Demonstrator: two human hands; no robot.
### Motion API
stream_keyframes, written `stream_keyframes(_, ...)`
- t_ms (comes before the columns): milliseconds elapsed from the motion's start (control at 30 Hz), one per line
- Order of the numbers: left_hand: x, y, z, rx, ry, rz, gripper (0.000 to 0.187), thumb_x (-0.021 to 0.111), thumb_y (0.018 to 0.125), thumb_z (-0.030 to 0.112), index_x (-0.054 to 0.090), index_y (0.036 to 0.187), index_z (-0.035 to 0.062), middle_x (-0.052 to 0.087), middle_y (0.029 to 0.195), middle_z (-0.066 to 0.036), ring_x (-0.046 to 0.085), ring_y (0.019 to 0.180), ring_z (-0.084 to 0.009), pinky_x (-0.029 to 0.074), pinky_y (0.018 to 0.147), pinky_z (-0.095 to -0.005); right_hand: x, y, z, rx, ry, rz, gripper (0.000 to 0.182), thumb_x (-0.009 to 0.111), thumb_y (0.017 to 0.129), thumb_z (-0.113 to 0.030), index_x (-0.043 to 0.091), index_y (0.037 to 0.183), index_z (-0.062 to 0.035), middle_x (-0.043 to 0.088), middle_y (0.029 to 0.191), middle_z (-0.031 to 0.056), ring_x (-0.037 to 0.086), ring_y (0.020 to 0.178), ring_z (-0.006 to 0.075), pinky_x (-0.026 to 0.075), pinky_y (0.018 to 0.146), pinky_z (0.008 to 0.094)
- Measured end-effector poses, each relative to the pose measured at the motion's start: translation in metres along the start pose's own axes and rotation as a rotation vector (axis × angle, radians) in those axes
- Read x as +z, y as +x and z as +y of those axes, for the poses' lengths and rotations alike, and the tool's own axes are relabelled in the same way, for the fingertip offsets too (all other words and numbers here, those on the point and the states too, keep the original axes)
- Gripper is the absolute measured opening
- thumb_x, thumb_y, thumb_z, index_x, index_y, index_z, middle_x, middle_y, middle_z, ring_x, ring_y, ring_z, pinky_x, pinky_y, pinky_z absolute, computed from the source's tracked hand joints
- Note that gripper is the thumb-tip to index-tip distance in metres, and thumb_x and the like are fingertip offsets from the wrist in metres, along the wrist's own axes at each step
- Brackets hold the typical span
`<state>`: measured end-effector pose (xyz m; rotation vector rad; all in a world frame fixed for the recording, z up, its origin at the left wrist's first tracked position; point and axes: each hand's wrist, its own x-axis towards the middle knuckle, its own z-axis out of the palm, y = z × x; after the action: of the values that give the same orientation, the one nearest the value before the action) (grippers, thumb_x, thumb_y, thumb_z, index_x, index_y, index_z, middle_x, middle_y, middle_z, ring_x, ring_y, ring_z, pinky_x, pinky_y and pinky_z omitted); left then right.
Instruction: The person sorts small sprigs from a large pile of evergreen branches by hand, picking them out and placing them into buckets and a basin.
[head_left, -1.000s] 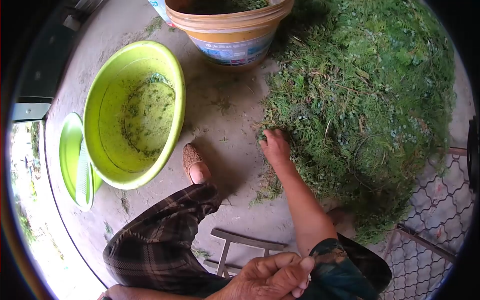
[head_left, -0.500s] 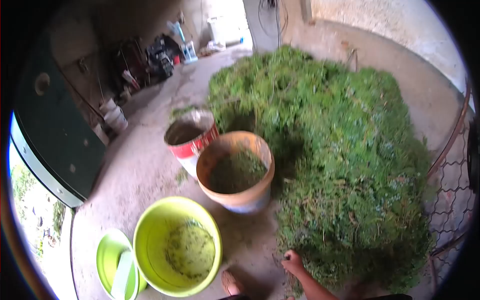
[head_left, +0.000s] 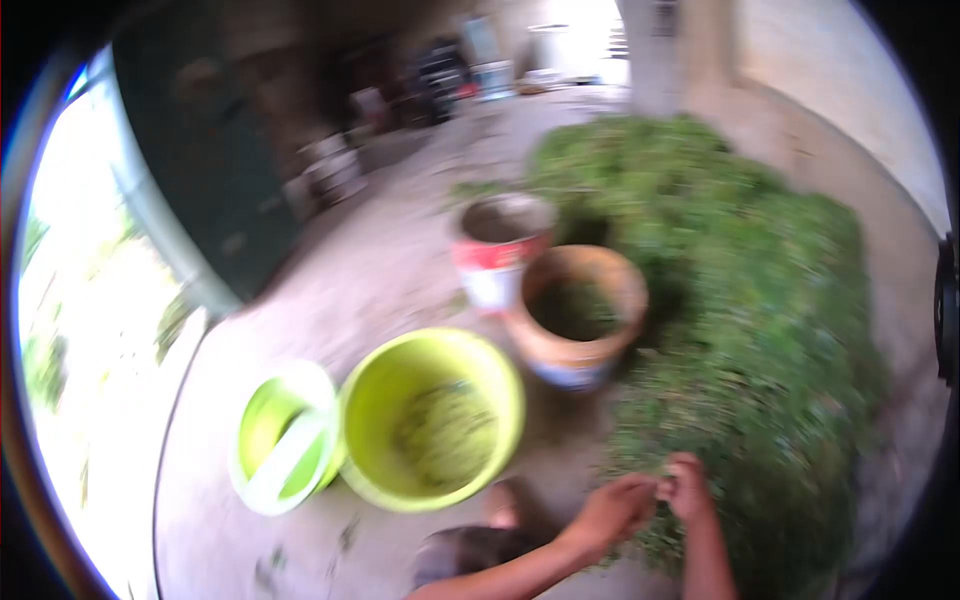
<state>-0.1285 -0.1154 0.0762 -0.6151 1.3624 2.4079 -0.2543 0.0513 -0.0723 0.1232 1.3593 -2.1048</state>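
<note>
My left hand (head_left: 620,505) and my right hand (head_left: 688,487) meet at the near left edge of a large heap of green plants (head_left: 740,320). Both have their fingers closed, nearly touching each other. Whatever lies between the fingertips is too small and blurred to name. Left of my hands stands a big yellow-green tub (head_left: 365,420) with plant bits on its bottom. An orange-rimmed bucket (head_left: 560,350) holding some green matter is beyond them, against the heap.
A red and white bucket (head_left: 490,275) stands behind the orange-rimmed one. The smaller green basin (head_left: 255,420) holds a pale flat object. A dark door (head_left: 200,170) is at the left, with clutter at the back.
The view has swung left, so things appear further right. My left hand has come into view and joined my right hand by the heap.
</note>
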Motion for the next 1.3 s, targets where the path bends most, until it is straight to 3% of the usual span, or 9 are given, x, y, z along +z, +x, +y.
stream_keyframes(67,-0.007,0.034,-0.025,0.448,0.329,0.101,0.035,0.052,0.089,0.012,0.054,0.123,0.0055,0.051,0.069,0.001,0.044,0.056,-0.0068,0.038,0.049,-0.0234,0.019,-0.009,-0.028,0.018,-0.084,-0.017,0.012,0.054,0.078,-0.016,0.048,0.087,-0.0136,0.046,0.070,-0.0013,0.044,0.047,0.0099,0.034,0.037,0.0250)
stream_keyframes(167,0.000,0.045,-0.017,0.548,0.399,0.258,0.041,0.053,0.086,0.012,0.050,0.125,0.0009,0.064,0.088,-0.023,0.066,0.083,-0.0295,0.049,0.076,-0.0420,0.062,-0.039,-0.067,-0.009,-0.183,-0.068,0.017,0.055,0.080,-0.022,0.049,0.092,-0.0112,0.053,0.068,0.0003,0.045,0.042,0.0090,0.034,0.032,0.0235)
stream_keyframes(267,0.009,0.065,-0.023,0.649,0.597,0.153,0.042,0.052,0.085,0.012,0.049,0.126,0.0011,0.064,0.087,-0.020,0.065,0.078,-0.0261,0.051,0.070,-0.0400,0.061,-0.060,-0.086,-0.033,-0.235,-0.170,0.019,0.056,0.081,-0.024,0.049,0.094,-0.0113,0.054,0.069,0.0009,0.044,0.041,0.0088,0.033,0.032,0.0231)
stream_keyframes(367,0.019,0.029,0.015,0.204,0.283,-0.217,0.037,0.050,0.088,0.016,0.051,0.122,0.0016,0.065,0.084,-0.011,0.062,0.064,-0.0156,0.049,0.056,-0.0306,0.082,-0.090,-0.098,-0.023,-0.270,-0.086,0.021,0.055,0.084,-0.025,0.050,0.098,-0.0113,0.056,0.075,0.0021,0.049,0.048,0.0090,0.037,0.037,0.0227)
stream_keyframes(467,0.014,0.028,0.012,0.228,0.428,-0.156,0.033,0.051,0.091,0.021,0.054,0.116,0.0002,0.057,0.071,-0.004,0.053,0.057,-0.0106,0.044,0.051,-0.0259,0.075,-0.096,-0.103,0.013,-0.137,-0.162,0.016,0.056,0.088,-0.016,0.054,0.102,-0.0084,0.057,0.080,0.0024,0.055,0.060,0.0103,0.043,0.048,0.0258)
stream_keyframes(733,0.040,0.010,0.033,0.056,0.441,-0.110,0.032,0.051,0.096,0.026,0.057,0.116,0.0016,0.054,0.071,0.001,0.045,0.056,-0.0042,0.033,0.047,-0.0186,0.065,-0.109,-0.118,-0.103,-0.116,-0.238,0.022,0.056,0.094,-0.019,0.055,0.106,-0.0021,0.059,0.076,0.0053,0.060,0.063,0.0129,0.052,0.058,0.0275)
stream_keyframes(933,0.044,0.019,0.026,0.134,0.480,-0.176,0.023,0.052,0.097,0.026,0.059,0.093,0.0050,0.053,0.070,0.002,0.044,0.055,-0.0030,0.031,0.045,-0.0177,0.059,-0.113,-0.129,-0.109,-0.100,-0.213,0.021,0.056,0.094,-0.019,0.055,0.106,-0.0018,0.058,0.077,0.0052,0.059,0.062,0.0125,0.051,0.054,0.0277)
stream_keyframes(1100,0.039,0.025,0.020,0.160,0.535,-0.170,0.025,0.053,0.095,0.027,0.060,0.088,0.0043,0.051,0.066,0.002,0.045,0.055,-0.0049,0.036,0.049,-0.0199,0.059,-0.109,-0.129,-0.144,-0.385,-0.248,0.013,0.062,0.090,-0.011,0.055,0.096,-0.0034,0.055,0.070,0.0021,0.053,0.051,0.0087,0.046,0.046,0.0234)
stream_keyframes(1300,0.045,0.022,0.027,0.109,0.498,-0.190,0.019,0.054,0.092,0.021,0.058,0.084,0.0037,0.052,0.067,0.001,0.047,0.058,-0.0059,0.038,0.051,-0.0213,0.058,-0.107,-0.133,-0.251,-0.456,-0.194,0.009,0.058,0.089,-0.005,0.057,0.096,-0.0009,0.057,0.072,0.0026,0.055,0.056,0.0071,0.049,0.046,0.0229)
